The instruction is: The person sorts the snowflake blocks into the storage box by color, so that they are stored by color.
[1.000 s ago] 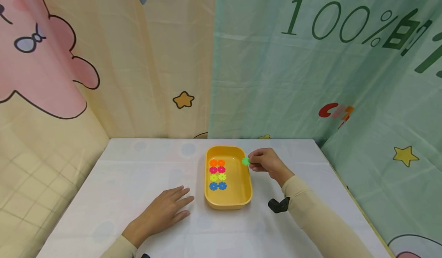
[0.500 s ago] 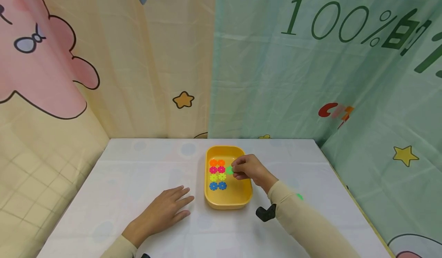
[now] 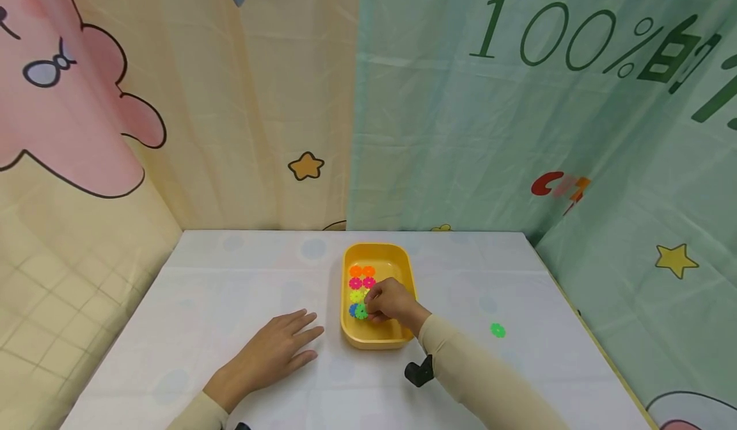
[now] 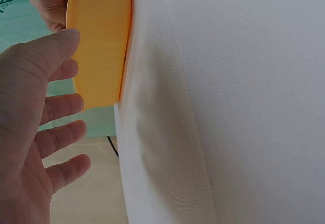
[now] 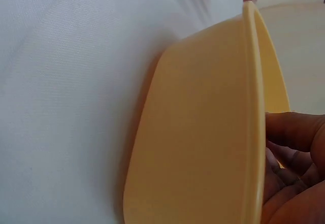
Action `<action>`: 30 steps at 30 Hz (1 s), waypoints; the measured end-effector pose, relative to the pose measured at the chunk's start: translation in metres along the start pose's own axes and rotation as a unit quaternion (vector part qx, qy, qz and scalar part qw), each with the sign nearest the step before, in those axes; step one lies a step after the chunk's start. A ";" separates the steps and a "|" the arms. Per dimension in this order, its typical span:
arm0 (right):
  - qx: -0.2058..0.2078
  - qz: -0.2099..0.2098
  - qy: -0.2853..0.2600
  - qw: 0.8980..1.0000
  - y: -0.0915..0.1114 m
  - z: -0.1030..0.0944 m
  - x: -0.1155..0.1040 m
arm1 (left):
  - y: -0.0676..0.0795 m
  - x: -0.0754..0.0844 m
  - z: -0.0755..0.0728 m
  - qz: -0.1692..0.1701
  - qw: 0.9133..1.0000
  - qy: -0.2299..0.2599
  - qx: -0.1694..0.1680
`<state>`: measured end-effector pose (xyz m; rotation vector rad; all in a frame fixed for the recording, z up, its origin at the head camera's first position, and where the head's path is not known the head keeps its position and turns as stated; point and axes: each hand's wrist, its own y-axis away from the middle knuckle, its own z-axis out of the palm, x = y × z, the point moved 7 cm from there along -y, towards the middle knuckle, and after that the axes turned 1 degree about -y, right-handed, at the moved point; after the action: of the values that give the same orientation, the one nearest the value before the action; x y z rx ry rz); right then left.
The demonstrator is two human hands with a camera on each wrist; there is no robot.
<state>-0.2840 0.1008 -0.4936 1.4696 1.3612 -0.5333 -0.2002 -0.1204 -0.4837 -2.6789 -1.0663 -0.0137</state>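
Observation:
My right hand [image 3: 391, 302] reaches over the near part of a yellow tray [image 3: 380, 342] and pinches a green flower-shaped piece [image 3: 361, 311]. That piece overlaps the blue flower pieces [image 3: 352, 310] in the head view. Farther up the tray lie two orange flower pieces [image 3: 356, 271], two pink ones [image 3: 356, 283] and yellow-green ones [image 3: 356, 296], partly covered by the hand. In the right wrist view the tray's wall [image 5: 198, 122] hides the fingertips. My left hand [image 3: 273, 353] lies left of the tray with its fingers spread, holding nothing.
Another green flower piece [image 3: 498, 330] lies on the white table [image 3: 460, 270], right of the tray and beyond the right sleeve [image 3: 483, 372]. Printed curtains [image 3: 449, 129] rise behind the table and along its sides.
My right hand has carried the green flower piece from the tray's right rim inward, then toward the near-left rows. The sleeve's shift has uncovered the other green piece. The left hand stays put.

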 end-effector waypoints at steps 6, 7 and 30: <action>-0.003 0.008 0.030 1.000 -0.001 0.011 0.008 | 0.001 0.000 0.000 0.005 1.000 0.002 0.007; -0.004 0.009 0.031 0.999 -0.001 0.013 0.010 | 0.001 0.000 0.000 0.006 1.000 0.002 0.009; 0.001 -0.004 0.039 0.999 0.004 0.011 0.012 | -0.002 0.001 0.002 -0.003 1.000 0.005 -0.008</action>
<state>-0.2737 0.0976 -0.5057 1.5005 1.4281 -0.4859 -0.2009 -0.1176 -0.4851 -2.6875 -1.0759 -0.0369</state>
